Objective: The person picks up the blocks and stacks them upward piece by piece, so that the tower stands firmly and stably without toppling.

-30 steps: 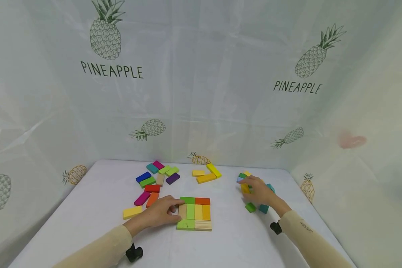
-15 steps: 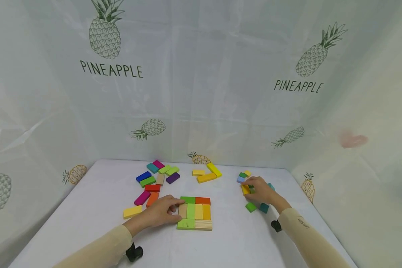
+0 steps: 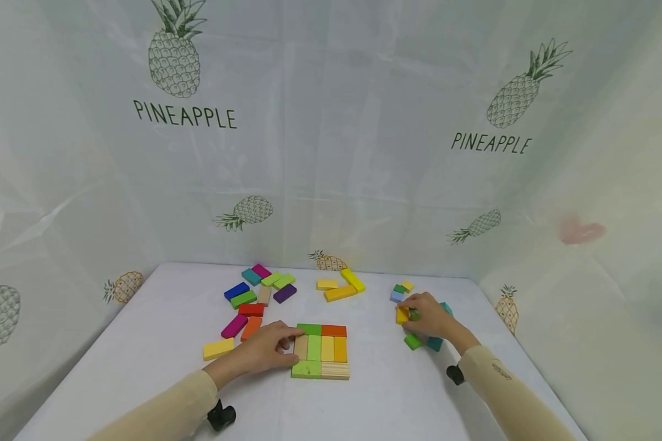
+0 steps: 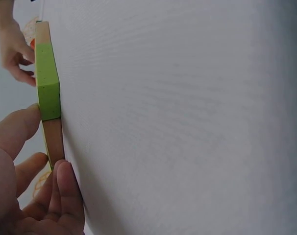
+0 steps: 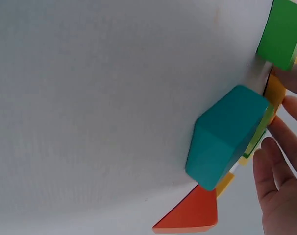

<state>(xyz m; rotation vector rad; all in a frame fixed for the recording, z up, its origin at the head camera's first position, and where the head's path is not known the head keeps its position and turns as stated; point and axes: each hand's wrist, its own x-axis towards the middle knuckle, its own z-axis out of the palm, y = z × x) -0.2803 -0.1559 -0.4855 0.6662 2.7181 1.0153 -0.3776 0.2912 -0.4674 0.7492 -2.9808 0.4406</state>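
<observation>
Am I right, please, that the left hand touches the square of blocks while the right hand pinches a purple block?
Not purple: the head view shows the right hand pinching a yellow-orange block. The left hand does touch the square.

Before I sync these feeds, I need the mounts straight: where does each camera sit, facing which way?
Head: worn on the head, facing forward and down at the table; left hand, right hand and sleeves show.
Left wrist: on that wrist, facing the block square; left hand near, right hand beyond.
Right wrist: on that wrist, facing a teal block; right hand shows.
Head and left wrist share the block square.
</observation>
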